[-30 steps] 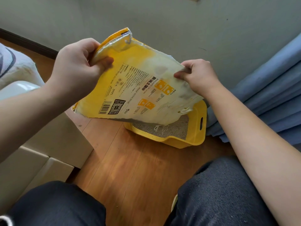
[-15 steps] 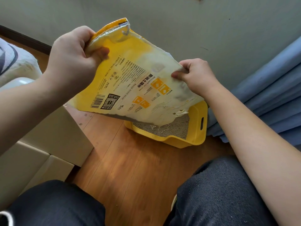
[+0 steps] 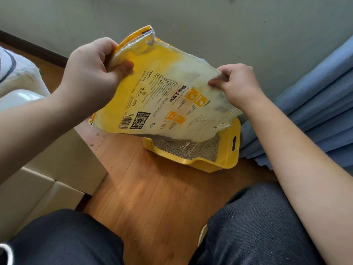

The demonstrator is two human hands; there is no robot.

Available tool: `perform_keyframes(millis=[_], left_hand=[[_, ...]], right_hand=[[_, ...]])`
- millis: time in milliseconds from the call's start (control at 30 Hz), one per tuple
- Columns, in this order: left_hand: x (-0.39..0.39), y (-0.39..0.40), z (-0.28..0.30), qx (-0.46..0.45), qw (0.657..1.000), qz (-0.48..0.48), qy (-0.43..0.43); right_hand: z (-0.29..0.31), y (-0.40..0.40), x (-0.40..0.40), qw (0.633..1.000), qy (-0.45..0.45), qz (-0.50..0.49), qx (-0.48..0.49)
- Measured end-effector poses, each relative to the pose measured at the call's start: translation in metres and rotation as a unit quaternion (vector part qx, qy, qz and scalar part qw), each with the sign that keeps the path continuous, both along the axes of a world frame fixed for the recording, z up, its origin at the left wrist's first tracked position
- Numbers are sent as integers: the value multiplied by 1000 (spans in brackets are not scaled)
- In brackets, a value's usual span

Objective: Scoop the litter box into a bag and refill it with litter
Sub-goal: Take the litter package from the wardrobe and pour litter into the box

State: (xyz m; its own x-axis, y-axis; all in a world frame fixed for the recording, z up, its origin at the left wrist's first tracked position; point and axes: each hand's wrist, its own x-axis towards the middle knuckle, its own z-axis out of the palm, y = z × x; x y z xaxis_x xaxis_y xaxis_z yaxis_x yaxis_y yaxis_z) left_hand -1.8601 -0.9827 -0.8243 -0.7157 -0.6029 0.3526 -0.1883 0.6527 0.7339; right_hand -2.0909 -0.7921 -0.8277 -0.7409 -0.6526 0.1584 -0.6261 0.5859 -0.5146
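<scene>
A yellow and white litter bag [image 3: 160, 100] hangs upside down and tilted over the yellow litter box [image 3: 227, 161]. My left hand [image 3: 91, 77] grips the bag's upper left corner, near its sealed bottom end. My right hand [image 3: 238, 83] pinches the bag's right edge. The bag's open end points down into the box, and it looks flat and nearly empty. Grey litter [image 3: 200, 150] fills the box, with a loose white string [image 3: 188, 147] lying on it. The far part of the box is hidden behind the bag.
The box sits on a wooden floor [image 3: 152, 188] against a grey wall [image 3: 210, 25]. Blue curtain folds [image 3: 315, 111] hang to the right. White furniture [image 3: 57, 169] stands on the left. My knees in dark trousers [image 3: 257, 226] fill the bottom of the view.
The bag rose slightly half a second ago and has come back down a little. Both hands keep the same grips on it.
</scene>
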Motion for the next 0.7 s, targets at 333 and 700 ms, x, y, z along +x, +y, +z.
perform_keyframes(millis=[333, 700], left_hand=[[-1, -1, -4, 8, 1000, -16, -6], [6, -5, -15, -2, 999, -14, -35]], right_hand=[[-1, -3, -5, 998, 51, -14, -33], [-6, -11, -2, 993, 71, 4, -89]])
